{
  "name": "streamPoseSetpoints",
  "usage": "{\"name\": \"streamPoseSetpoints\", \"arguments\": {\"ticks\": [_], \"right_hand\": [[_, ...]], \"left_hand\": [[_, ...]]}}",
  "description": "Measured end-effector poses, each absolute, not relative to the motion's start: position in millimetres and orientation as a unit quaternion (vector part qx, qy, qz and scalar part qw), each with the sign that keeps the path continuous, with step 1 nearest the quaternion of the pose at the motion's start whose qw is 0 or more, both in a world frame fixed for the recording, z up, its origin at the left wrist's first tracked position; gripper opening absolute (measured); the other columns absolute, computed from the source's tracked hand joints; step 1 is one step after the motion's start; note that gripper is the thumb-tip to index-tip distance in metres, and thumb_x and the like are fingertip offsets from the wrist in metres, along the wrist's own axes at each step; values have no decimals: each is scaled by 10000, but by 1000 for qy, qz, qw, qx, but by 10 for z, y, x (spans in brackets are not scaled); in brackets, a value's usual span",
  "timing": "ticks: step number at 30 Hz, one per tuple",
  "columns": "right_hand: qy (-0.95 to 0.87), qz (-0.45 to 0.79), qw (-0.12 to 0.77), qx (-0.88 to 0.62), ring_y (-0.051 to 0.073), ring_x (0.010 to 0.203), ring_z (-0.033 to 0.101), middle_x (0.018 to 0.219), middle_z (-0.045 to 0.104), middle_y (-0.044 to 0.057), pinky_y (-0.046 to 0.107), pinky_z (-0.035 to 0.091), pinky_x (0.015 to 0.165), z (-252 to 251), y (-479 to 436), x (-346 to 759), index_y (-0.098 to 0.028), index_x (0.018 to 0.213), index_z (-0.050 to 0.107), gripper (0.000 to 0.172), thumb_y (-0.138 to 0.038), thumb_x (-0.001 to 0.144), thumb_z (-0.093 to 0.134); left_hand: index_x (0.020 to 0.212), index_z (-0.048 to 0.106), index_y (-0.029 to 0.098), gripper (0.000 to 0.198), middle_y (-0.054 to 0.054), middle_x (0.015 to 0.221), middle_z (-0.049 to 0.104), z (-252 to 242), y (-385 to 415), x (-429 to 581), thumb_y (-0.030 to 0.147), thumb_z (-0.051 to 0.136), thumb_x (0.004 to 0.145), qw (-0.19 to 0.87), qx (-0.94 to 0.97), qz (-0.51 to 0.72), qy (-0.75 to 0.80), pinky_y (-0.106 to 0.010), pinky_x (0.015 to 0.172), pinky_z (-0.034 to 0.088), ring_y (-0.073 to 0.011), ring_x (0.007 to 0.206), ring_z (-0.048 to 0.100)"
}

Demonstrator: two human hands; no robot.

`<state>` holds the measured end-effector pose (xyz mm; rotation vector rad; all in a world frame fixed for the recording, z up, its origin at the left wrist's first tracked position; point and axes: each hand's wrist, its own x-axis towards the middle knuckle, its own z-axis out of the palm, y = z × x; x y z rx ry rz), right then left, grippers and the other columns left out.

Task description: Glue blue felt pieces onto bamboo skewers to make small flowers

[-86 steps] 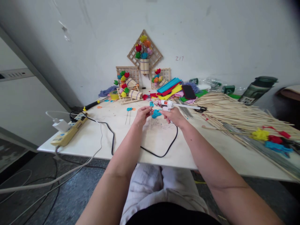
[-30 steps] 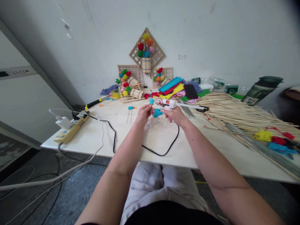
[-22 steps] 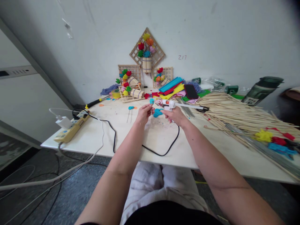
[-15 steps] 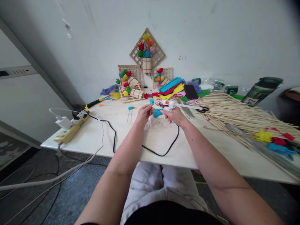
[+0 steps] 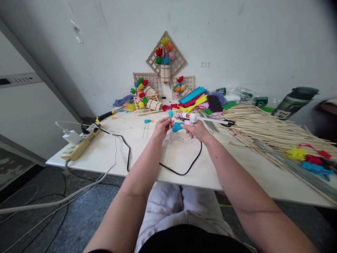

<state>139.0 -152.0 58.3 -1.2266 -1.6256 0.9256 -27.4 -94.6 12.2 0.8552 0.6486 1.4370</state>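
Observation:
In my left hand [image 5: 162, 128] are thin wire stems, pinched just below a small blue felt flower [image 5: 171, 114]. My right hand [image 5: 197, 130] is wrapped round a white hot glue gun [image 5: 191, 117], a glue stick jutting from its back. The gun's nozzle end points left, close beside the blue flower; whether they touch I cannot tell. Below the gun lie blue felt pieces [image 5: 177, 127], near my right fingers. Left of my left hand, two wires with blue round tops [image 5: 146, 121] rest on the white table [image 5: 184, 151].
A yellow power strip [image 5: 80, 142] with plugs sits at the left edge. The glue gun's black cord [image 5: 181, 174] loops across the front. Bamboo sticks [image 5: 265, 123] spread over the right side. Lattice frames with felt flowers [image 5: 166, 52] stand at the back, beside coloured felt sheets [image 5: 193, 98].
Both hands stay almost in place. The wire stems below my left hand have shifted slightly, and the view has moved a little.

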Motion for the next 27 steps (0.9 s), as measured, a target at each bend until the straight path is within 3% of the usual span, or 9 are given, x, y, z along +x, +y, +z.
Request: {"name": "streamPoseSetpoints", "arguments": {"ticks": [27], "right_hand": [[-657, 360, 422, -510, 73, 359, 433, 475, 489, -36, 186, 351, 301, 616, -1542, 1391, -142, 711, 574, 133, -254, 706, 645]], "left_hand": [[727, 629, 113, 138, -4, 613, 621, 131, -944, -281, 181, 719, 648, 615, 377, 623, 304, -209, 596, 450, -64, 529, 565]]}}
